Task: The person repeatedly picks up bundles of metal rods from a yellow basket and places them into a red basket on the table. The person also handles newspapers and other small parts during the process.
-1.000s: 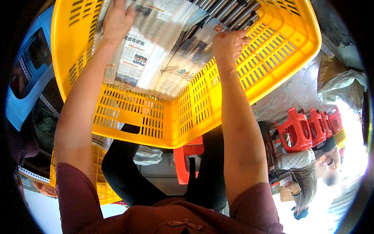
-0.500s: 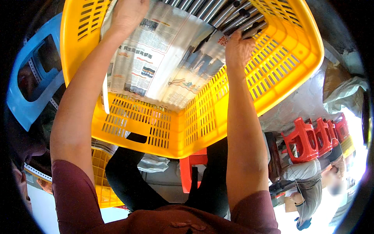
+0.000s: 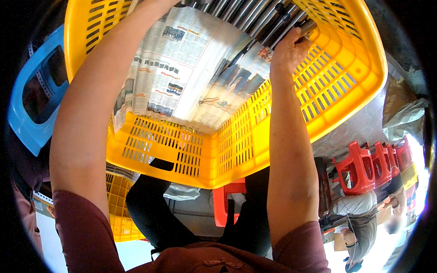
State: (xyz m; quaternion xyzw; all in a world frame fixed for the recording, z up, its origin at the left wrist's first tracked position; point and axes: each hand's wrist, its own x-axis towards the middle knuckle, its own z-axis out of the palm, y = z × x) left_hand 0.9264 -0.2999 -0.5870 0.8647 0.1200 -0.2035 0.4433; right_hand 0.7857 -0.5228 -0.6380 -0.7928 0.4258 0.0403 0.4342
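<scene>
A large yellow plastic basket (image 3: 255,157) with slotted walls stands tilted before me. Inside it a printed newspaper sheet (image 3: 186,68) covers the near part of a row of shiny metal rods (image 3: 248,20), some with black fittings. My right hand (image 3: 289,52) is at the paper's right edge, beside the rod ends and the basket's right wall. Its thumb and fingers are apart, with nothing visibly held. My left arm reaches over the paper's left side, and only the base of my left hand (image 3: 161,3) shows at the top edge. Its fingers are cut off.
A blue plastic stool (image 3: 22,109) is at the left. Part of a red stool (image 3: 220,209) shows below the basket, and another yellow basket (image 3: 123,200) lies lower left. Several red stools (image 3: 355,168) and a person (image 3: 364,227) are at the right.
My left hand has moved up and right, mostly out of the picture. The right hand has loosened its fingers at the paper's edge. More of the paper's left side shows.
</scene>
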